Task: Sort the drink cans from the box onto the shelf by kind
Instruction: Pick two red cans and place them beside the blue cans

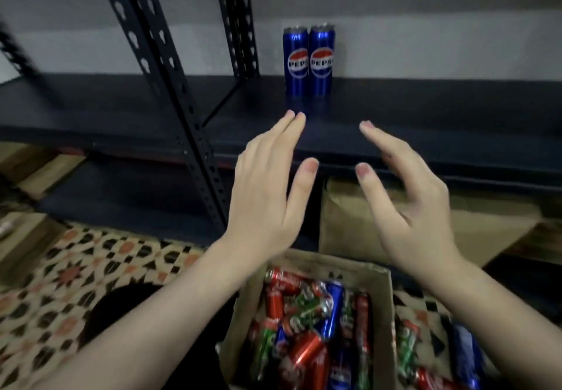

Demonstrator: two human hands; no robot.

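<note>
Two blue Pepsi cans (307,61) stand upright side by side at the back of the dark shelf board (425,116). My left hand (267,189) and my right hand (407,198) hover in front of the shelf edge, both with fingers apart and holding nothing, a short way below the cans. Beneath my wrists a cardboard box (381,304) holds several red, green and blue cans (304,329) lying jumbled. More loose cans (438,356) lie on the floor to the box's right.
A black perforated shelf upright (170,91) slants down on the left, with a second one (240,21) behind. A lower shelf board (127,204) sits beneath. A brown cardboard box (474,222) stands under the shelf on the right. Patterned floor tiles (76,271) cover the left.
</note>
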